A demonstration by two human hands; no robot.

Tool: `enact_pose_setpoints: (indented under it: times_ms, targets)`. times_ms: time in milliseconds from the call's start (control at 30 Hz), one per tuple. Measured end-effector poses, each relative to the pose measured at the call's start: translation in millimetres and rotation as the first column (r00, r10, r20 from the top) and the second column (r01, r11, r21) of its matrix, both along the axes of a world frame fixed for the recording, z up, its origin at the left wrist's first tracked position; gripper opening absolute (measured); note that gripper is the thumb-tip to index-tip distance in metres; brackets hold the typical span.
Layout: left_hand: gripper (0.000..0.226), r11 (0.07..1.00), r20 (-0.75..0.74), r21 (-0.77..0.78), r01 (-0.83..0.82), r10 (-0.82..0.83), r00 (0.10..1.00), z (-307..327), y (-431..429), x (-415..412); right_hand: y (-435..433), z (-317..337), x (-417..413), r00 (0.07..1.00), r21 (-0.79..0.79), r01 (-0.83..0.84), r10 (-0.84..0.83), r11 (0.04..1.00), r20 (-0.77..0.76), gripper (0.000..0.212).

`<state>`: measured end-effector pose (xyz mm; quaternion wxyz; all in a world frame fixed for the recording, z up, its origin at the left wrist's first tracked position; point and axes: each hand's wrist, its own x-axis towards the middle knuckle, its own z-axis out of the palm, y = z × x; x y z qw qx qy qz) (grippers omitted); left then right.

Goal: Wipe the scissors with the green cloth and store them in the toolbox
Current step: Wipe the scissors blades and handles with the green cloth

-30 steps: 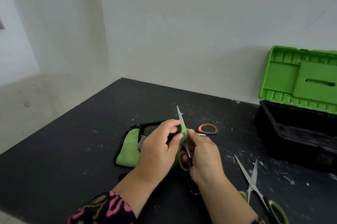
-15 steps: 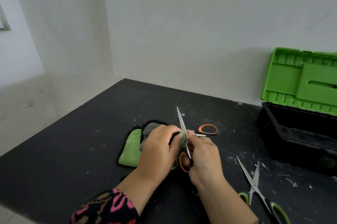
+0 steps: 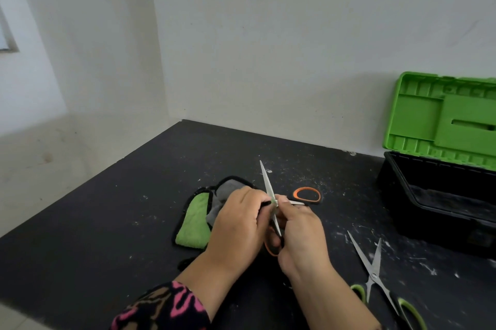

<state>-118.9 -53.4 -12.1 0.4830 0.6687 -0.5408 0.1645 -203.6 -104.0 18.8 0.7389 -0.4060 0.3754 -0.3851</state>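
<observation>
Open orange scissors [image 3: 267, 182], mid-table.
I see one blade pointing up, green cloth [image 3: 194, 222] bunched just left; 2nd pair [image 3: 373, 273] lies open nr black toolbox [image 3: 429, 211], green lid up.

I count two pairs of scissors: one orange-handled pair [image 3: 268, 187] at frame centre, one green-handled pair [image 3: 373, 273] at lower right. I count one green cloth [image 3: 194, 222], one toolbox [image 3: 418, 211], and two hands: left hand [image 3: 239, 225], right hand [image 3: 300, 233].
</observation>
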Motion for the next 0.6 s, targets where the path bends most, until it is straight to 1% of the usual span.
enact_pose_setpoints:
  times_ms: [67,133,233,300,367,400,433,500,567,600]
  targets:
    - [0.017,0.999,-0.029,0.01,-0.039,0.039,0.999,0,0,2,-2,0,-1,0.999,-0.004,0.003,-0.004,1.0,-0.033,0.018]
    - [0.014,0.997,-0.065,0.003,-0.075,0.075,0.995,1,1,8,-4,0,-1,0.994,-0.032,0.007,-0.01,0.999,-0.105,0.017]
    - [0.003,0.983,-0.219,-0.07,-0.168,0.15,0.964,7,6,21,-7,0,-3,0.981,-0.138,-0.002,-0.025,0.99,-0.195,0.018]
    - [0.005,0.952,-0.348,-0.141,-0.273,0.211,0.914,12,10,29,-11,1,-6,0.961,-0.247,-0.011,-0.058,0.969,-0.272,0.016]
    - [0.008,0.927,-0.406,-0.205,-0.316,0.213,0.889,15,14,33,-16,1,-8,0.939,-0.314,-0.033,-0.078,0.949,-0.334,0.018]
    - [0.011,0.923,-0.392,-0.232,-0.306,0.2,0.898,15,15,33,-19,1,-9,0.932,-0.327,-0.041,-0.081,0.944,-0.353,0.02]
    - [0.016,0.927,-0.346,-0.251,-0.277,0.181,0.92,15,15,32,-20,1,-9,0.927,-0.334,-0.047,-0.084,0.941,-0.366,0.023]
    - [0.019,0.952,-0.192,-0.255,-0.171,0.123,0.974,13,13,25,-21,1,-9,0.924,-0.345,-0.053,-0.086,0.937,-0.373,0.028]
    - [0.013,0.979,-0.047,-0.2,-0.041,0.033,0.998,9,7,17,-18,2,-8,0.933,-0.338,-0.047,-0.08,0.94,-0.352,0.026]
    - [0.011,0.988,-0.003,-0.152,0.006,-0.007,1.0,6,4,14,-15,4,-7,0.941,-0.314,-0.043,-0.067,0.949,-0.332,0.025]
